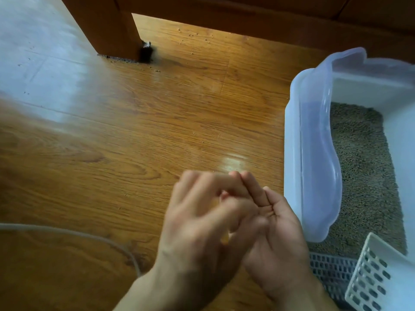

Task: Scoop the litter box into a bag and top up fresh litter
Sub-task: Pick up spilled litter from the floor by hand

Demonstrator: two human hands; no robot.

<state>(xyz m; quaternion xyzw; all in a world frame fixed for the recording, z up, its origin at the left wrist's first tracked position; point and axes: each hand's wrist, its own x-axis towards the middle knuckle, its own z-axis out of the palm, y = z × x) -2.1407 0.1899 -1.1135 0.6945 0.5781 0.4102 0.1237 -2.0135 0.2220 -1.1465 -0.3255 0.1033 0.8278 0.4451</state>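
The white litter box (pixel 292 140) with a translucent raised rim stands on the wooden floor at the right. Grey-brown litter (pixel 363 176) covers its bottom. A white slotted scoop (pixel 372 279) leans at the box's near corner, above a grey grid panel (pixel 330 272). My left hand (pixel 197 223) and my right hand (pixel 276 239) meet over the floor just left of the box. The left hand's fingers lie across the upturned right palm, and both are motion-blurred. Neither hand holds anything I can see. No bag is in view.
A brown wooden furniture leg (pixel 107 28) and a low rail stand at the back, with a dark scrap at the leg's foot. Loose litter grains (pixel 193 34) dot the floor beneath. A pale cable (pixel 67 232) curves across the floor at the lower left.
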